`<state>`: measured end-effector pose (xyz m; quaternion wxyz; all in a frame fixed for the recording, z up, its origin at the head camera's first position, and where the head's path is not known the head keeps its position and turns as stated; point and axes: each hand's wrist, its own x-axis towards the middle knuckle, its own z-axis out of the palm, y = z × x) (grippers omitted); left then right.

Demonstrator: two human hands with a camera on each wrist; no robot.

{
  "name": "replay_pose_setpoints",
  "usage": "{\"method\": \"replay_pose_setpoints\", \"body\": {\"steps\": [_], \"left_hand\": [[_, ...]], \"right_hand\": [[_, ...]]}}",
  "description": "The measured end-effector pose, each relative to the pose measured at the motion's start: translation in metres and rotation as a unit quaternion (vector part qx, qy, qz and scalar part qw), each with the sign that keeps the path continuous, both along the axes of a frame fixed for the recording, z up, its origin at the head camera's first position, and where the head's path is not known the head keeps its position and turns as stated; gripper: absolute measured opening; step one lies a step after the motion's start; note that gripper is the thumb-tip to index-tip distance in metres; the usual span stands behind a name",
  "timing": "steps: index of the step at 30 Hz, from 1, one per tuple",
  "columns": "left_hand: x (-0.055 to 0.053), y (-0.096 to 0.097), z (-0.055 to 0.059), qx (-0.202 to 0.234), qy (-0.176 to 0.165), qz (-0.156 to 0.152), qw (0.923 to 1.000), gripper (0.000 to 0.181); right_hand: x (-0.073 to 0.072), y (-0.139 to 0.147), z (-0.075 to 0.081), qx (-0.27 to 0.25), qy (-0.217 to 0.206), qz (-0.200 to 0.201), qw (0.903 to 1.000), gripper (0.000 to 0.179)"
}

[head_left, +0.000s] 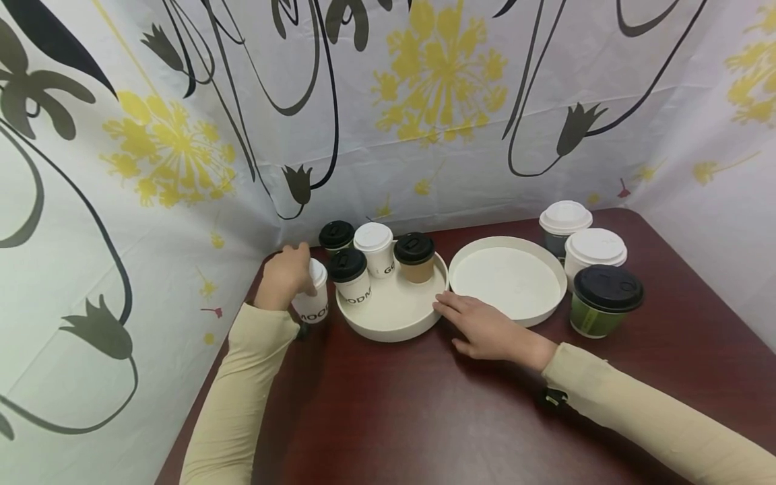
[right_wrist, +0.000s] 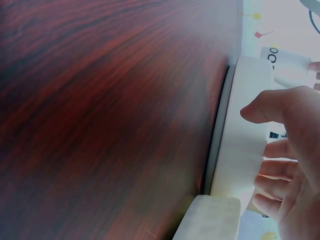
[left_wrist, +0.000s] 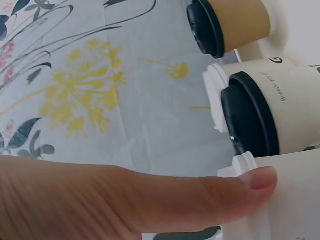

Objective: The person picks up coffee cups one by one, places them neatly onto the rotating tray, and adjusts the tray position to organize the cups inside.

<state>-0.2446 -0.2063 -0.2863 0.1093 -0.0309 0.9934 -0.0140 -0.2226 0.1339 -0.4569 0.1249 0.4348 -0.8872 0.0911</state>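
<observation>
My left hand [head_left: 285,275] grips a white paper cup [head_left: 313,306] with a white lid, left of the left round tray [head_left: 394,329]. In the left wrist view its thumb [left_wrist: 215,200] lies across that cup's lid rim; the other fingers are hidden. On the tray stand a white cup with a black lid [head_left: 358,289], a white-lidded cup [head_left: 380,261] and a brown cup [head_left: 418,271] with a black lid. Behind them shows another black-lidded cup [head_left: 336,234], its base hidden. My right hand [head_left: 485,327], fingers extended, touches the tray's right rim.
A second round cream tray [head_left: 506,276] sits right of the first. Beyond it stand a dark cup [head_left: 554,244] with a white lid, a white cup [head_left: 594,249] and a green cup [head_left: 594,320] with a black lid. A patterned cloth [head_left: 388,155] hangs behind the dark red table [head_left: 388,411].
</observation>
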Motion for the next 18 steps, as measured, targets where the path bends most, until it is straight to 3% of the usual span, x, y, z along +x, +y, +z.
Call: {"method": "replay_pose_setpoints", "body": {"steps": [7, 18], "left_hand": [[0.011, 0.008, 0.011, -0.011, 0.008, -0.001, 0.9999, 0.087], [0.025, 0.023, 0.02, -0.016, 0.03, -0.031, 0.999, 0.083]], "right_hand": [[-0.001, 0.001, 0.002, 0.0, 0.003, 0.001, 1.0, 0.074], [0.0, 0.001, 0.002, -0.005, -0.001, 0.002, 1.0, 0.073]]}}
